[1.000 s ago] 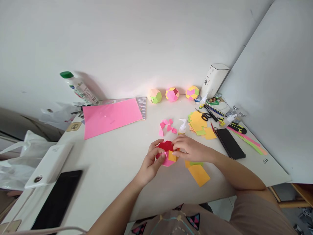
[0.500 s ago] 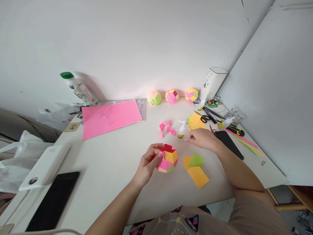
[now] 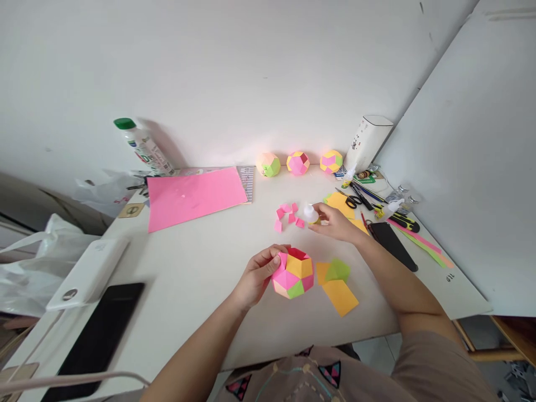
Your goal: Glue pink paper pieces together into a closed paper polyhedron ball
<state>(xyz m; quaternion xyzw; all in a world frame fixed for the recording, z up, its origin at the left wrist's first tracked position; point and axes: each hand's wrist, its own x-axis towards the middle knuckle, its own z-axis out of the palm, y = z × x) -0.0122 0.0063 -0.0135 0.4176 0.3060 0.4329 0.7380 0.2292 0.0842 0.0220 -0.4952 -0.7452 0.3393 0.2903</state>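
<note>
My left hand (image 3: 260, 274) pinches the left rim of a paper ball (image 3: 295, 274) made of pink, yellow, green and peach pieces. The ball's top is open and shows a red inside. Farther back, my right hand (image 3: 333, 221) has its fingers around the right side of a small glue bottle (image 3: 311, 214) with a white top. Several small pink paper pieces (image 3: 292, 218) lie just left of the bottle. To the right of the ball are yellow paper (image 3: 341, 297) and green paper (image 3: 337, 270), partly overlapping.
Three finished-looking paper balls (image 3: 298, 163) line the wall. Pink sheets (image 3: 196, 200) lie at the back left, near a green-capped bottle (image 3: 146, 148). Scissors (image 3: 353, 201), a cutter (image 3: 408, 223) and a black phone-like slab (image 3: 392, 245) are on the right. A black phone (image 3: 98, 338) lies front left.
My right hand has moved from above the yellow paper to the glue bottle and closed around it. The paper ball in my left hand has turned slightly and shifted right.
</note>
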